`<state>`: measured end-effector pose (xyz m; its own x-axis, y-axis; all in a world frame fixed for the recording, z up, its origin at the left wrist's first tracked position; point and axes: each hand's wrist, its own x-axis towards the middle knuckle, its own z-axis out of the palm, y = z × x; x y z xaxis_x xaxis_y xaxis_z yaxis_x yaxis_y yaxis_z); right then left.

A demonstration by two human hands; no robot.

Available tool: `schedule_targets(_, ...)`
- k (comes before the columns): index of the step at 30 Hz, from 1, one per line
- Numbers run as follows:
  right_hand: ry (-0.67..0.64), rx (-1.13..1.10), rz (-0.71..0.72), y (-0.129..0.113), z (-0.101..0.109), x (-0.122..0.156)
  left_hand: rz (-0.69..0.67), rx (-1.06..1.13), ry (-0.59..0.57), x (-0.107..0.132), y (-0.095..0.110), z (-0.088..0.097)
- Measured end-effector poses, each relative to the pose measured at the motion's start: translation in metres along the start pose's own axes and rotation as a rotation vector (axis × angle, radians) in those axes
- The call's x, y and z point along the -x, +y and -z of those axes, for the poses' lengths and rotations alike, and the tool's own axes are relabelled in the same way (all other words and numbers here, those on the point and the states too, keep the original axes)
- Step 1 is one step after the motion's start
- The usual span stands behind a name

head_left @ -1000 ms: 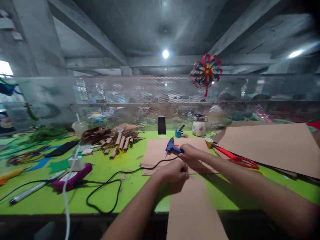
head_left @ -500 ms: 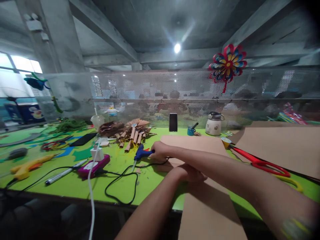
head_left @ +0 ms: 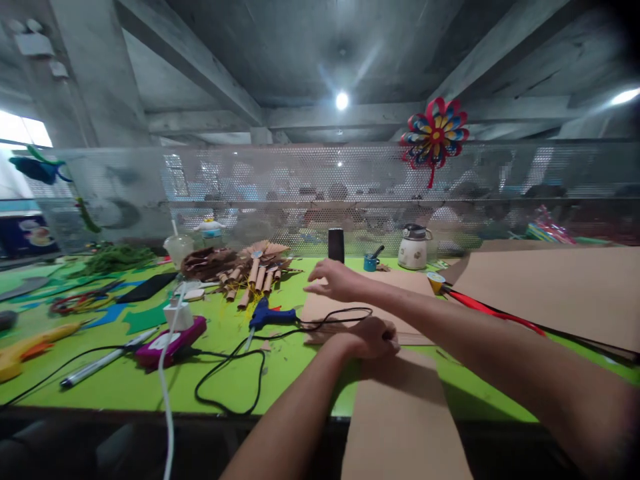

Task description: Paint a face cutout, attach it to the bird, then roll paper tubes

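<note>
Two bare hands are over the lime-green bench (head_left: pixel 125 387). The right hand (head_left: pixel 334 280) reaches out past the middle of the bench, palm down, fingers spread loosely and closed on nothing. It hovers just beyond the blue hot-glue gun (head_left: pixel 270 316) without touching it. The gun lies on its side on the bare bench surface, left of centre, nozzle toward the near-left. Its black cord (head_left: pixel 235 373) loops toward the near edge and runs back under the right forearm. The left hand (head_left: pixel 371 337) is curled into a loose fist; whether it grips anything I cannot tell. It rests on the far end of a long brown cardboard sheet (head_left: pixel 400 420) that overhangs the near edge. Just beyond it lies a flat stack of brown cardboard pieces (head_left: pixel 345 308). A pink power strip (head_left: pixel 173 340) carrying a white plug sits toward the left, with a bundle of rolled brown paper tubes (head_left: pixel 255 275) farther back. Red-handled scissors (head_left: pixel 480 307) lie to the right, beside a large brown cardboard panel (head_left: pixel 550 287) at the right edge.
</note>
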<state>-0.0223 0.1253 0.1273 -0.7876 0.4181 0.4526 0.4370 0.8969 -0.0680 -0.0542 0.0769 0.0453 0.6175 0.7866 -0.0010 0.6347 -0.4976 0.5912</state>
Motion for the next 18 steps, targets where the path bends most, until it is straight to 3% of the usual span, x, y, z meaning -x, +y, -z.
schedule_targets(3, 0.064, -0.004, -0.131, 0.027, 0.029, 0.049, -0.037, 0.040, 0.002, 0.000, 0.002, 0.002)
schedule_targets(5, 0.066, -0.016, -0.264, 0.050, 0.036, 0.089, -0.065, 0.169, -0.017, 0.002, 0.007, 0.002)
schedule_targets(8, 0.018, -0.025, -0.481, 0.082, 0.031, 0.147, -0.153, 0.390, -0.051, 0.006, 0.023, 0.004)
schedule_targets(10, -0.030, 0.004, -0.537, 0.093, 0.020, 0.175, -0.175, 0.539, -0.116, 0.008, 0.034, 0.005)
schedule_targets(13, -0.072, 0.043, -0.498, 0.092, 0.000, 0.193, -0.148, 0.633, -0.144, 0.007, 0.045, 0.006)
schedule_targets(18, -0.162, 0.063, -0.350, 0.071, -0.026, 0.183, -0.081, 0.605, 0.087, 0.004, 0.041, 0.010)
